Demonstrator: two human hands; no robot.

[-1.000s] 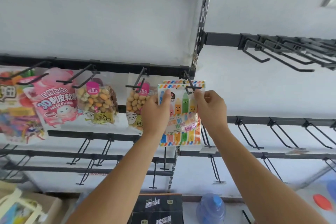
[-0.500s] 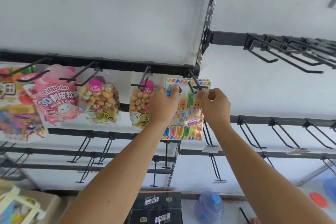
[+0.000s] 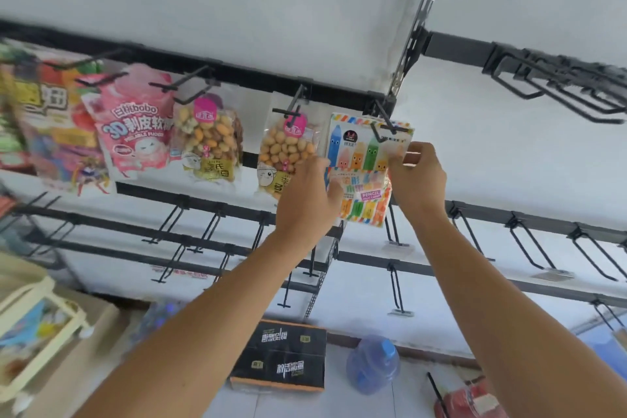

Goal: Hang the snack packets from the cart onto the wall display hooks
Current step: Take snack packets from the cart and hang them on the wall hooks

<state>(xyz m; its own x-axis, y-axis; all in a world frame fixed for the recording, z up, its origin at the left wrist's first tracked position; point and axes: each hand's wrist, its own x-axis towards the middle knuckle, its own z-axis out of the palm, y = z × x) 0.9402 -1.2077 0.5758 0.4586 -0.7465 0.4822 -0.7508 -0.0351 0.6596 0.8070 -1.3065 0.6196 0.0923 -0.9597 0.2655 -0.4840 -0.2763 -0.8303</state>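
Right hand (image 3: 418,176) grip pinches the pencil candy packet (image 3: 364,166) at its upper right edge. Left hand (image 3: 307,202) grip lies on the packet's left side, fingers hidden behind it, can't tell the hold. Label reads "PENCIL". Packet top sits on the hook (image 3: 385,124), right of the peanut packet (image 3: 288,153). Far-left packets blurred; pink packet (image 3: 135,132) reads "bobo 3D".

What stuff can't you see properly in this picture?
- Head view, lower left corner of the pencil candy packet: covered by the left hand.
- Whether its hole is fully on the hook: too small to tell.
- Packets at the far left: blurred and cut off by the edge.
- Inside the cart: blurred, partly cut off.
- Right hand: fingertips hidden behind the packet.
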